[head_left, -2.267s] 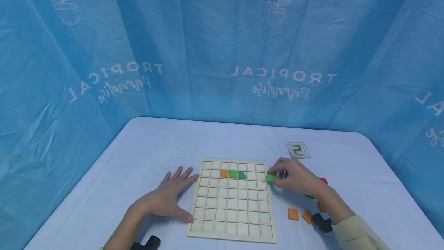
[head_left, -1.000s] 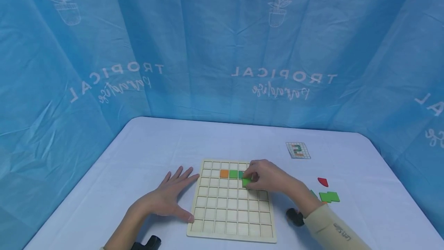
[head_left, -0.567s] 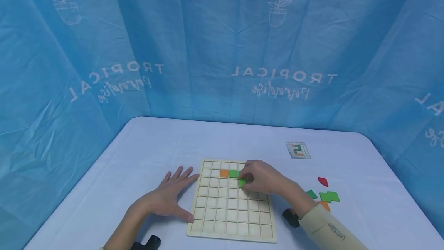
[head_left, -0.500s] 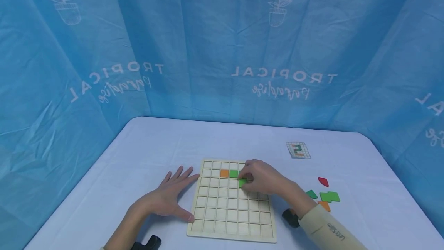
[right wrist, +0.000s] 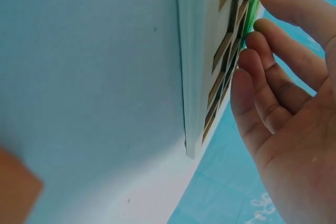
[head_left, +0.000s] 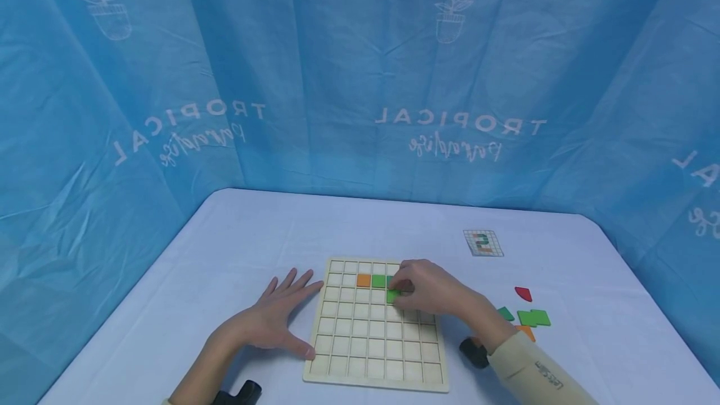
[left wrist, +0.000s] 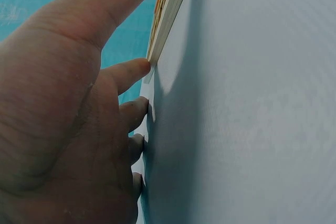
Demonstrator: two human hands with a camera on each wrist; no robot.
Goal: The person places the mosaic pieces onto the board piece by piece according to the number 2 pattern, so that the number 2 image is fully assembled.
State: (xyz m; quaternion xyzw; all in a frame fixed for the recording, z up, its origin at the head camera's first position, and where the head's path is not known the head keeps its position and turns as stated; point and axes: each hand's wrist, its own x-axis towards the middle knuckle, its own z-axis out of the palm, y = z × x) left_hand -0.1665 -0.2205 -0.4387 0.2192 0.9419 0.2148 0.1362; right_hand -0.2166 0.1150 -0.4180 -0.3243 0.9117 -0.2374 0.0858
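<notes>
A wooden grid board (head_left: 360, 386) lies on the white table. In its second row sit an orange square tile (head_left: 363, 280), a green square tile (head_left: 379, 281) and a dark green tile mostly covered by fingers. My right hand (head_left: 430, 287) has thumb and fingertips at a light green square tile (head_left: 392, 297) one row lower, pinching it against the board. The right wrist view shows this tile (right wrist: 252, 17) level with the grid. My left hand (head_left: 270, 320) is spread on the left, its index fingertip and thumb touching the board's side (left wrist: 170, 19).
Right of the board lie a red quarter-round tile (head_left: 523, 294), overlapping green squares (head_left: 533, 318), a dark green piece (head_left: 505, 314) and an orange piece (head_left: 525, 332). A pattern card (head_left: 484, 243) lies farther back. Blue curtain (head_left: 360, 80) hangs behind the table.
My right hand brought the light green tile from beyond the board's right edge onto the grid, then shifted slightly right, baring a bit of the dark green tile. My left hand stayed still.
</notes>
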